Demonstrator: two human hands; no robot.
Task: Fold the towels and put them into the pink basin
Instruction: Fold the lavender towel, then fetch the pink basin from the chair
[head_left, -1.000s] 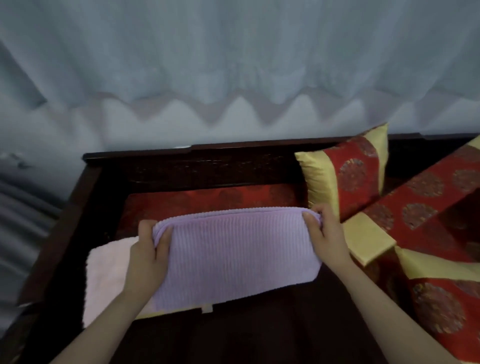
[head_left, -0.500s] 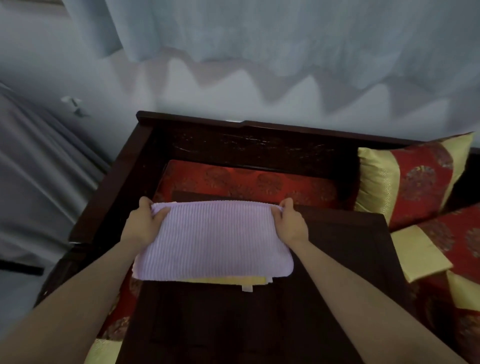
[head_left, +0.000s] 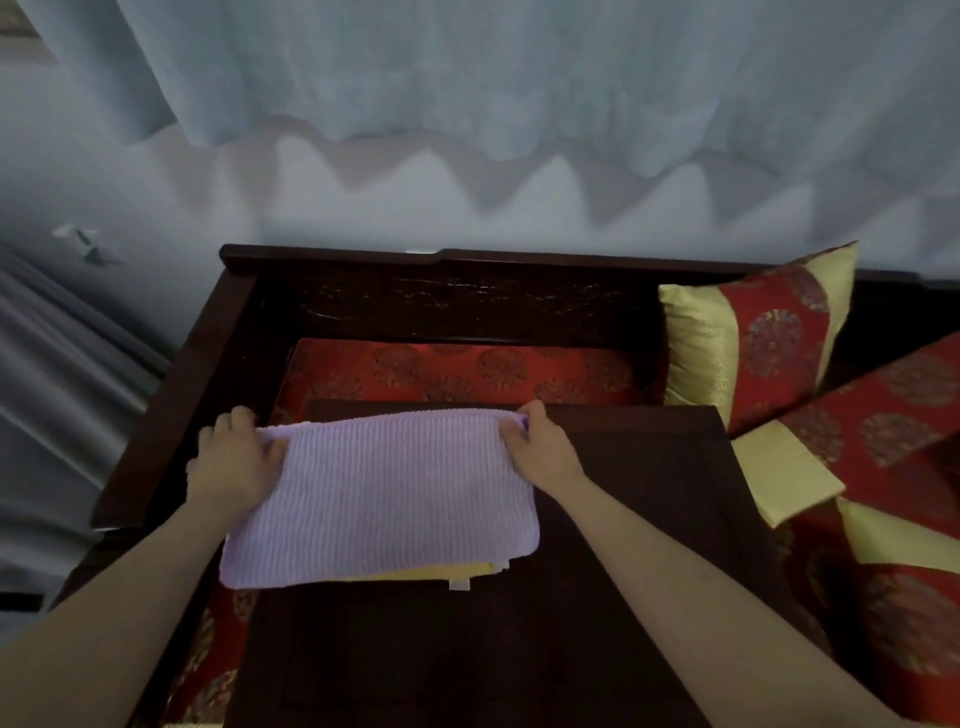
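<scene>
Two hands are gripping the far corners of the folded purple towel (head_left: 384, 499). The left hand (head_left: 234, 457) is pinching the far-left corner with its fingers curled over the cloth, and the right hand (head_left: 540, 447) is pinching the far-right corner the same way. Compared with a second ago, the pale pink towel that was showing at the left of the stack is no longer showing. Since half a second ago the hands are keeping the same hold.

A yellow towel (head_left: 415, 571) is peeking out beneath the purple one along the near edge, and a small white tag (head_left: 459, 585) is sticking out near its right end. The stack is lying over the dark wooden table (head_left: 623, 519) and hanging past its left edge. Whether it is resting there or being held just off it cannot be told.

The dark wooden bench frame (head_left: 467, 306) is enclosing a red patterned seat cushion (head_left: 467, 369), which is showing beyond the table. A red-and-gold pillow (head_left: 763, 332) is leaning at the far right, and more red-and-gold cushions (head_left: 883, 410) are lying just beside it. A pale curtain (head_left: 519, 78) is hanging behind.
</scene>
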